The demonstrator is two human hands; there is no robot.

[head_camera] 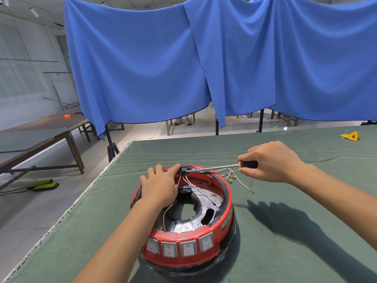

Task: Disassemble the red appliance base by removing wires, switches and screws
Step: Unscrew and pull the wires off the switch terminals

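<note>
Green bench [285, 201], red base [222, 223] on it. Left hand [161, 185] pinches the black connector [183, 169] at the rim; right hand [269, 162] grips the screwdriver [216, 168], tip at it. Likely prying it free; next needs steady leverage.

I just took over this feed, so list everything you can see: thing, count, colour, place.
appliance base: 1, red with black trim, near middle of the table
rocker switches: 4, grey-white, in a row on the base's near wall
black part: 1, on the base's far rim, white wires below it
loose wires: several, white with metal ends, on the cloth right of the base
screwdriver: 1, orange-black handle, tip at the black part
table cloth: 1, green
yellow scrap: 1, far right of the table
curtain: blue, behind the table
left hand: on the far rim, fingers at the black part
right hand: grips the screwdriver handle
</note>
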